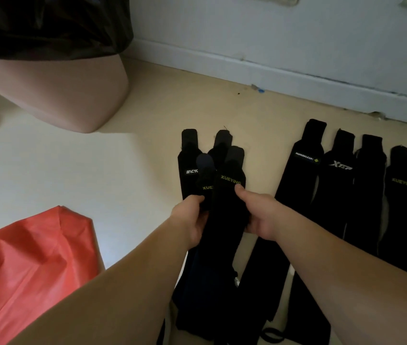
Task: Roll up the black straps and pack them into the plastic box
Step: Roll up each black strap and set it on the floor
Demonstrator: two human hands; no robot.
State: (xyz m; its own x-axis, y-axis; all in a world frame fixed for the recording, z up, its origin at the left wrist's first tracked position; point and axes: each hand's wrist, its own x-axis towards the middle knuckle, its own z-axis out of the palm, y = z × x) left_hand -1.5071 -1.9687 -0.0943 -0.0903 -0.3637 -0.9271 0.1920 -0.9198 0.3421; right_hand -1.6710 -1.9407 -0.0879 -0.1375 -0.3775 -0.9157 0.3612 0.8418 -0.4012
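Straps (pixel 225 245) were our whole concern, and the one lettered XUEYING (pixel 228 195) sat on top of a loose, overlapping pile on the floor (pixel 147 108). We held it by both long edges. Our left hand (pixel 192 220) had its fingers curled round the left edge, though we could not tell whether it also caught the strap beneath. Our right hand (pixel 259 220) gripped the right edge with the thumb pressed on top, just below the lettering. We judged that this two-sided hold was meant to part the top strap from its neighbours and keep it flat and straight, since a strap that starts square makes a tight, even roll. No strap looked rolled, so the job seemed near its start.

Just to the right, apart from the pile, a row of four straps (pixel 342 195) lay side by side with their narrow ends toward the wall (pixel 272 33). Spread out like that, each could be taken singly without tangling.

Further out, a pink bin (pixel 73 90) with a black liner (pixel 48 26) stood at the upper left, and a red bag (pixel 28 265) lay crumpled at the lower left. We saw nothing that was clearly the plastic box, so where the rolls should go we could not say.
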